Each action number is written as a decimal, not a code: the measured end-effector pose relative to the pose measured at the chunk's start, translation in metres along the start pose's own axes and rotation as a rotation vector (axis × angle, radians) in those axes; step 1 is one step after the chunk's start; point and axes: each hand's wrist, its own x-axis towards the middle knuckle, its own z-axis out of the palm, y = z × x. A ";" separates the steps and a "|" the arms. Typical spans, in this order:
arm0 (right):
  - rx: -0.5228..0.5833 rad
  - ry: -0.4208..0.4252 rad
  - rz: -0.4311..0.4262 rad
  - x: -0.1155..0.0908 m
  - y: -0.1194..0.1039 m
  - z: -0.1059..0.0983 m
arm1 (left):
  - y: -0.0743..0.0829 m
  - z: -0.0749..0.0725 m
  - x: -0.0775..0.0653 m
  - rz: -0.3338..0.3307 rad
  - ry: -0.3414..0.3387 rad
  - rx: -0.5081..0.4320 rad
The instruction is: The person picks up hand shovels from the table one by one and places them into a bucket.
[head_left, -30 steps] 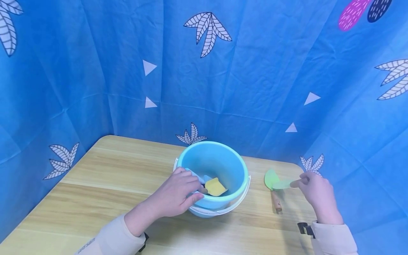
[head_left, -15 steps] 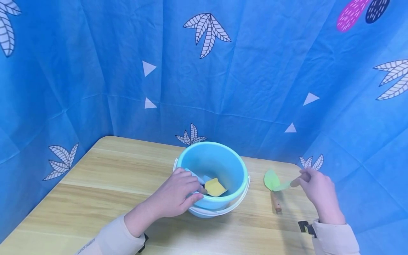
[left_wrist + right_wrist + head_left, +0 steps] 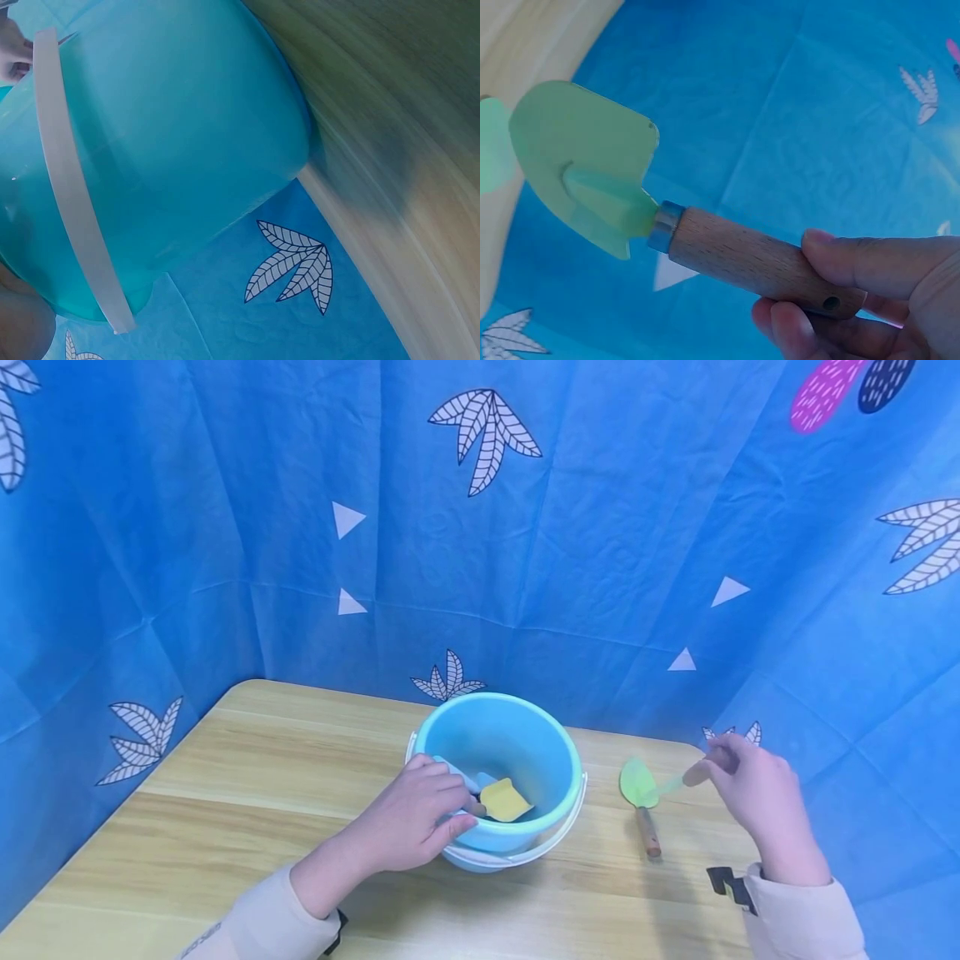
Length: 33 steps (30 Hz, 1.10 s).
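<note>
My left hand (image 3: 412, 818) grips the near left rim of a light blue bucket (image 3: 525, 727), fingers over the edge and thumb outside. A yellow scoop (image 3: 504, 800) and a light blue piece lie inside, partly hidden by that hand. On the right, my right hand (image 3: 765, 797) pinches the wooden handle of a green garden trowel (image 3: 735, 255) near its end. The trowel's blade points left, away from the hand. Below it in the head view, a second green trowel (image 3: 639, 783) lies on the table, its wooden handle toward me.
The bucket's white carrying handle (image 3: 75, 210) hangs down along its side. Everything stands on a wood-grain table (image 3: 300, 752) with rounded far corners. Blue curtains (image 3: 615, 527) with leaf prints hang behind and at both sides.
My right hand has risen slightly and shifted right with the trowel, whose blade now slopes more downward to the left. The left hand stays on the bucket.
</note>
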 end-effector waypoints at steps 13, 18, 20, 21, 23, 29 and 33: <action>-0.014 0.013 -0.068 0.006 -0.024 -0.033 | 0.000 -0.002 0.000 0.002 0.004 0.002; -0.013 0.014 -0.103 0.009 -0.033 -0.041 | -0.001 -0.002 -0.001 0.001 0.005 -0.005; -0.016 0.010 -0.120 0.011 -0.037 -0.045 | -0.001 -0.002 0.000 0.002 0.004 -0.007; -0.021 0.008 -0.128 0.011 -0.039 -0.048 | -0.001 -0.001 0.000 0.002 0.003 -0.008; -0.025 0.001 -0.140 0.012 -0.042 -0.054 | -0.001 -0.001 0.001 0.003 0.002 -0.010; -0.030 -0.003 -0.153 0.013 -0.055 -0.074 | 0.000 -0.002 0.002 0.006 -0.004 -0.011; -0.021 0.011 -0.170 0.013 -0.064 -0.082 | 0.000 -0.003 0.002 0.000 -0.006 -0.008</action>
